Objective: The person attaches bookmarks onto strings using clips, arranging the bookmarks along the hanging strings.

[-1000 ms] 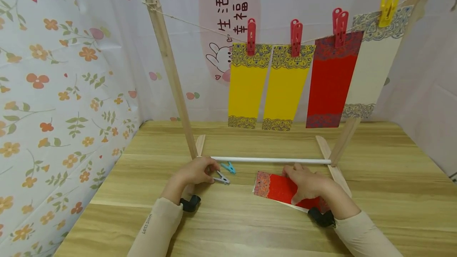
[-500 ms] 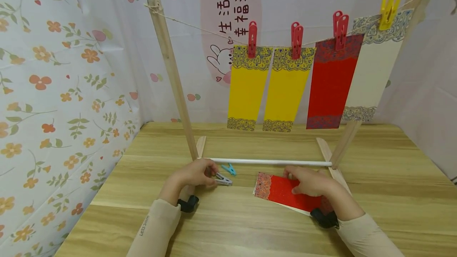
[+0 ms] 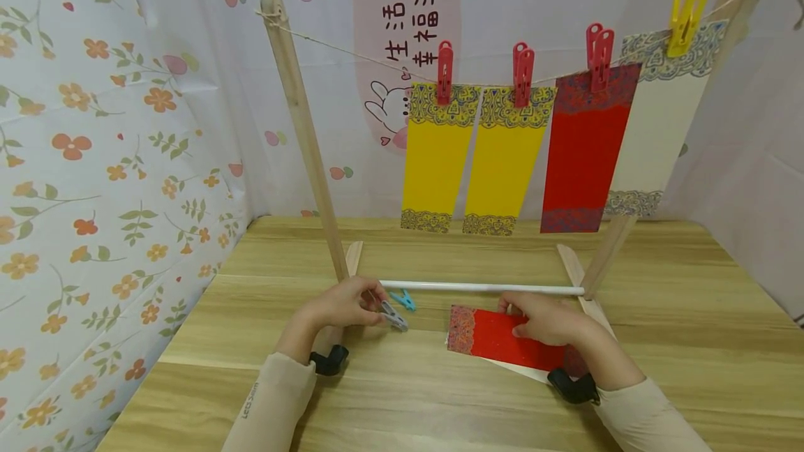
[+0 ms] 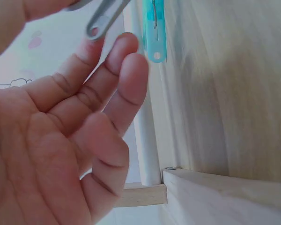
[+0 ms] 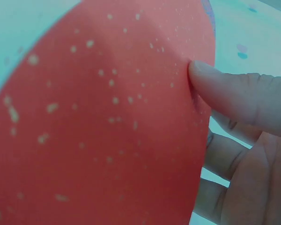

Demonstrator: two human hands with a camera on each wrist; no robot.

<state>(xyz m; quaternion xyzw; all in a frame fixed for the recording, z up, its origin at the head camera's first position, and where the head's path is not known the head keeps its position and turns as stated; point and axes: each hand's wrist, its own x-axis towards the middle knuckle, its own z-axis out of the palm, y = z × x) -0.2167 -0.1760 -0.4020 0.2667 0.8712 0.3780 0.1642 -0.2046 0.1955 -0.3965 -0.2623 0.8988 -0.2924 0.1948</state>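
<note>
In the head view my left hand pinches a grey clothespin by its handles, between thumb and fingertips. The left wrist view shows one grey handle at the fingertips. Just behind lies a turquoise clothespin on the table. My right hand pinches the far long edge of a red paper strip with patterned ends. In the right wrist view its thumb presses the gold-flecked red face, with fingers behind. A cream strip shows beneath the red one.
A wooden frame holds a string above the table. Two yellow strips, a red strip and a cream strip hang from it by red and yellow clothespins. A white rod joins the frame's feet.
The grey clothespin has turned, its tip now pointing more toward me. My right hand's thumb has moved from the red strip's near side to its far edge, and more of the cream strip shows.
</note>
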